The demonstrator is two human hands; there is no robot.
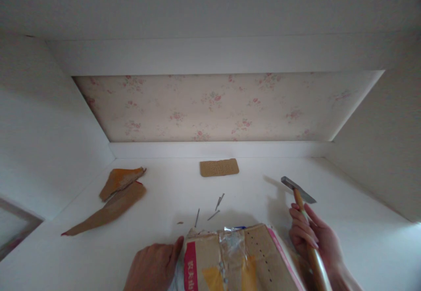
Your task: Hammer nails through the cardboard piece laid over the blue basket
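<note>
A cardboard box (263,256) with clear tape, a red printed strip and a row of small punched holes stands at the bottom centre. My left hand (153,262) is closed against its left side, one digit lying at the box's corner; the other fingertips are hidden. In my right hand (320,242) is a hammer (299,191), gripped by its wooden handle, its metal head raised to the right of the box. Just beyond the box, several nails (213,215) lie loose on the white surface (171,185).
Farther back lies a small cardboard piece (219,168) dotted with holes. Torn cardboard scraps (115,203) are at the left. White panels (52,128) enclose the space on both sides and above, with a floral-patterned panel (197,106) at the back.
</note>
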